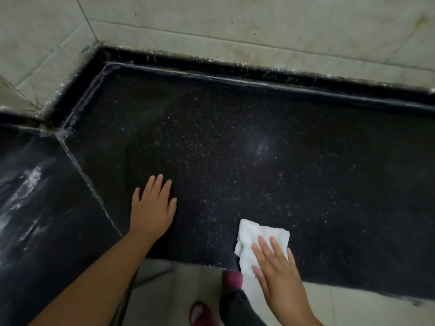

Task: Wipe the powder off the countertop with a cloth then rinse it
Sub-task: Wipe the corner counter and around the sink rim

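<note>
Wiping step: right hand (280,276), fingers straight, presses white cloth (256,241) at near edge of black countertop (235,118); left hand (153,208) flat, bracing; next stroke should reach far powder smear (260,147).

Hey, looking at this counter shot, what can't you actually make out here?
Head view only:
- Cloth: near part hidden under the right hand.
- Countertop: cut off by the right and left frame edges.
- Powder: hard to tell from the stone's own specks.
- No sink or tap in view.
</note>
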Demonstrator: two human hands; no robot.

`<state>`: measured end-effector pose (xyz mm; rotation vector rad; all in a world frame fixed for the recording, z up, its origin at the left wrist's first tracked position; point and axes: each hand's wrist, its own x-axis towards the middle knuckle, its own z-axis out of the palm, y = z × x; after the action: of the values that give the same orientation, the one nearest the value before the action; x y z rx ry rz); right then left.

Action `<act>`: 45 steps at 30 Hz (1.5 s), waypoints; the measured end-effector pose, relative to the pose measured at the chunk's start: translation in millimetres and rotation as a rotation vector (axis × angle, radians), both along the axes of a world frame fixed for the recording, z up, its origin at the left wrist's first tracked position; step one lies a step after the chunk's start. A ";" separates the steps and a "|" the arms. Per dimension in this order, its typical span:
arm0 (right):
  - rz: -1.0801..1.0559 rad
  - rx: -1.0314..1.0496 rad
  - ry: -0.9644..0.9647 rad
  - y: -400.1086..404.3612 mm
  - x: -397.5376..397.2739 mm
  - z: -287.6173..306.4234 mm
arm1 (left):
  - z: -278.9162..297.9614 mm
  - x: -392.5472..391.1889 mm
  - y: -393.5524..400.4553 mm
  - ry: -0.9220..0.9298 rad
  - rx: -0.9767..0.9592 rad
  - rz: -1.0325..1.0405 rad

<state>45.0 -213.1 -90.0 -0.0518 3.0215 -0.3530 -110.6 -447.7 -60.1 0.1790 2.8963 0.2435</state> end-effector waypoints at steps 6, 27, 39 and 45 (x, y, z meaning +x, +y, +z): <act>-0.304 0.031 -0.101 37.4 40.2 10.5 | -2.1 22.2 16.8 -0.027 -0.037 -0.127; -0.217 0.084 -0.076 -1.9 25.0 -3.0 | -10.3 28.0 27.7 0.050 0.077 -0.089; -0.518 0.218 -0.377 79.0 27.0 32.9 | -0.4 30.1 28.3 0.026 0.042 -0.094; -0.378 0.174 -0.415 44.8 -77.3 44.2 | 5.2 25.7 22.6 -0.020 -0.013 -0.051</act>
<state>-32.3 -168.3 -45.8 0.5408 2.6202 -0.1062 -84.9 -425.1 -54.9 0.2459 2.8683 0.2168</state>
